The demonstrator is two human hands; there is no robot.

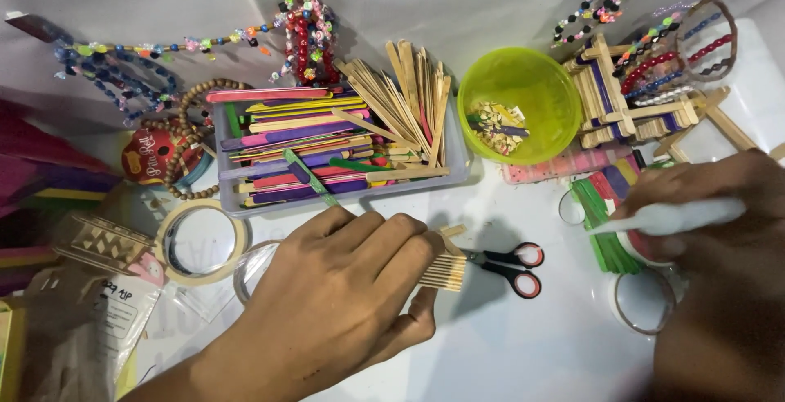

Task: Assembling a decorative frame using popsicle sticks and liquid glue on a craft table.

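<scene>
Two hands are working: our left hand [343, 287] is pinching a stick bundle [446, 269] on the worktop [523, 345], ends pointing right toward the scissors [507, 267]; our right hand [719, 230] is gripping a white tube [670, 218].

White table top [523, 353] carries a grey tray [458, 157] of coloured and plain craft sticks at centre – a lime-green bowl [540, 83] just right of it. Black scissors with red-lined handles [511, 267] lie in front of the tray; a tape roll [200, 242] sits left – bead strings [114, 67] along the far edge.
</scene>
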